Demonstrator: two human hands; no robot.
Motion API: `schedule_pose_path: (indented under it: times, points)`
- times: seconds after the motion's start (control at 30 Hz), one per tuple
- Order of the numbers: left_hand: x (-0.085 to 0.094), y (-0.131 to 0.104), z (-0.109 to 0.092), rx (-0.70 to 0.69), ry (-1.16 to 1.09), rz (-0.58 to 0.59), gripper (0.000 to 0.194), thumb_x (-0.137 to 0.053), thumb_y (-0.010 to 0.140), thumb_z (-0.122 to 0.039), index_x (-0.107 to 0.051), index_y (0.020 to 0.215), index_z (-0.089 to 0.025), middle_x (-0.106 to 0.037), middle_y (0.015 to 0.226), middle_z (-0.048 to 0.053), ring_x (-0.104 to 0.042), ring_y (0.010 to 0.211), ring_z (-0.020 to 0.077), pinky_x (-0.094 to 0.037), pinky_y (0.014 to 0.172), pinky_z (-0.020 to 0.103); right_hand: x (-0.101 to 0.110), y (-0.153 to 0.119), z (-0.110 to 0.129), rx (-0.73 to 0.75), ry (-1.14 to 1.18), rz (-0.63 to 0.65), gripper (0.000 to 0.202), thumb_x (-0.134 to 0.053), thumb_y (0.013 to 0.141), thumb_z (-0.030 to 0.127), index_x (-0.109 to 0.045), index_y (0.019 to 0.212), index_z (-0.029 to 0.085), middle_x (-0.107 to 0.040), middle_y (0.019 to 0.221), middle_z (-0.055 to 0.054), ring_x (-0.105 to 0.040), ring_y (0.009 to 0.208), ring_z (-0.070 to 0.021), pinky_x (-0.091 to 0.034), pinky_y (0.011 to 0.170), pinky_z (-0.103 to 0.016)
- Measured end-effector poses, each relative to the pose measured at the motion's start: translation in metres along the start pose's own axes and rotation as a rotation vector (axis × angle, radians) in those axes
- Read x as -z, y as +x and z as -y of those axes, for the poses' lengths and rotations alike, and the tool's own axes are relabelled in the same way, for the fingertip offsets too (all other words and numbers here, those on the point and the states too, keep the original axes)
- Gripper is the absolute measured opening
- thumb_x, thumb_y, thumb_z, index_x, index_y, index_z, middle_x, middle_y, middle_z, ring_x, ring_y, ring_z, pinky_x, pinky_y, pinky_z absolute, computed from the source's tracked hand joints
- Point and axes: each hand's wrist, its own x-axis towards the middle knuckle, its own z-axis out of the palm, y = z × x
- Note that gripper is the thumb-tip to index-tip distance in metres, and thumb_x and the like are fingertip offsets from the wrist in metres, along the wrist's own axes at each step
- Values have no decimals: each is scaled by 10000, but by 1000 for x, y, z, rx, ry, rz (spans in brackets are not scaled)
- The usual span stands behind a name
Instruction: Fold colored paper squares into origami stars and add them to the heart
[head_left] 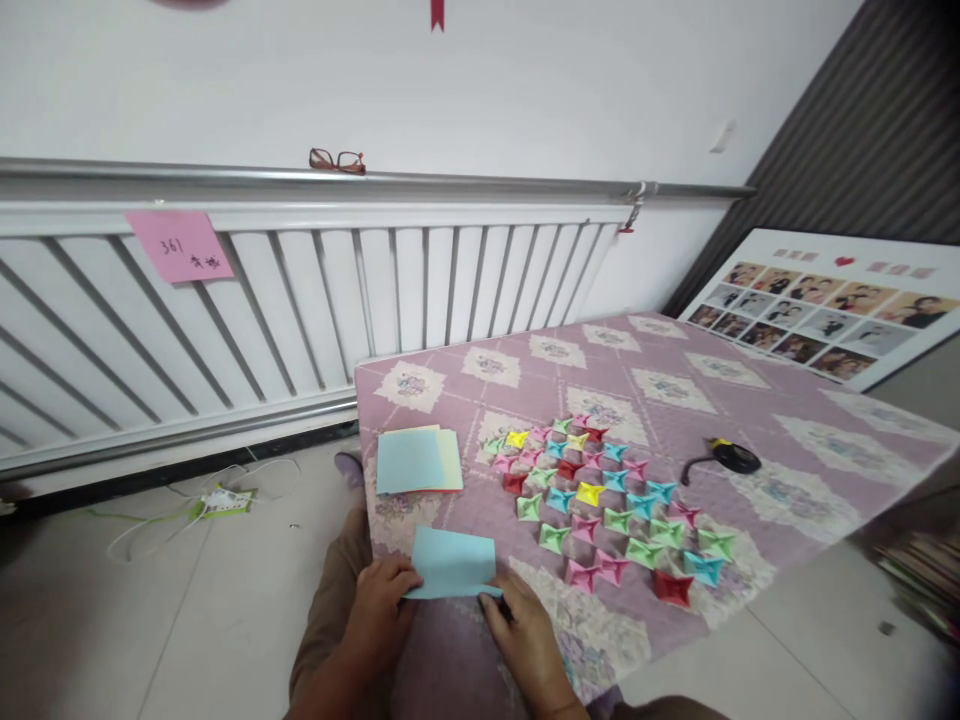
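Note:
A light blue sheet of paper (454,560) lies at the near edge of the cloth-covered table, its near edge lifted a little. My left hand (384,597) pinches its left near corner, thumb and fingers together. On the opposite corner, my right hand (519,618) grips the paper between thumb and fingers. Behind the left hand sits a stack of coloured paper (411,461), blue on top with pale yellow and red edges showing. To the right of the sheet stand many folded paper pieces (589,493) in pink, green, blue, yellow and red, set out in rough rows.
A black and yellow coiled item (735,457), perhaps a tape measure, lies right of the folded pieces. The purple patterned tablecloth (517,400) reaches a white radiator (450,280). A photo board (817,305) leans at the back right. A power strip (225,502) with cables lies on the floor.

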Motion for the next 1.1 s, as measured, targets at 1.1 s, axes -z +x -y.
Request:
schedule_pose_path:
  times: [1.1]
  points:
    - [27,33,-18,345,228,252,329,-414,894,-389,-663,832,-183,-676,899,92,-619,865,243,-400,734,329,-13,26,9,-343,-260,-56,382,-479,826,439,-563,1133,227,-682,737,4,-658,645,-191,-442,553,-270]
